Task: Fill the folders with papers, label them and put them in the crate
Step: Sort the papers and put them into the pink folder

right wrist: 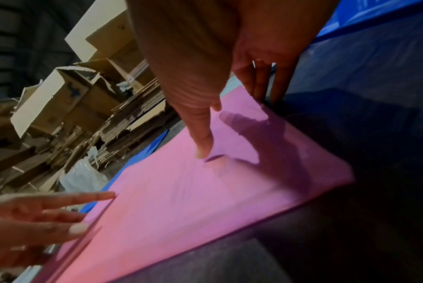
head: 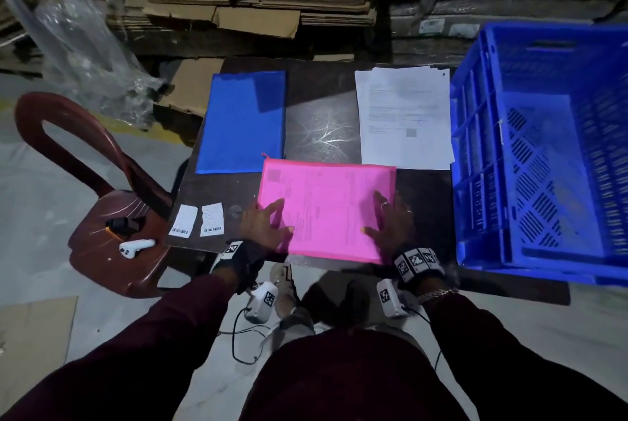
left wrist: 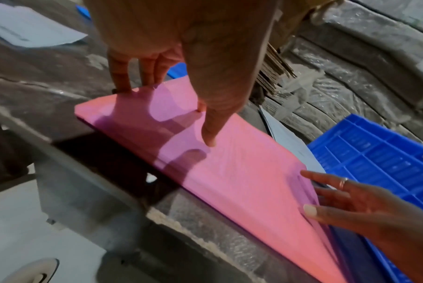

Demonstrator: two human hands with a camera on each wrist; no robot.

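Observation:
A pink zip folder point(head: 326, 213) lies at the table's near edge, printed sheets showing through it. My left hand point(head: 268, 223) rests spread on its left edge, the thumb point(left wrist: 209, 137) pressing the cover. My right hand point(head: 384, 220) rests likewise on its right edge, thumb point(right wrist: 203, 149) on the cover and fingers straight. A blue folder point(head: 243, 121) lies flat at the far left. The stack of white papers point(head: 404, 118) sits at the far right. Two white barcode labels point(head: 197, 223) lie left of my left hand. The blue crate point(head: 543, 148) stands to the right.
The dark table point(head: 319, 108) is small; the pink folder overhangs its near edge. A red-brown plastic chair point(head: 112, 216) at the left carries a white gadget point(head: 136, 245) and a black item. Flattened cardboard point(head: 258, 2) and plastic wrap are piled behind.

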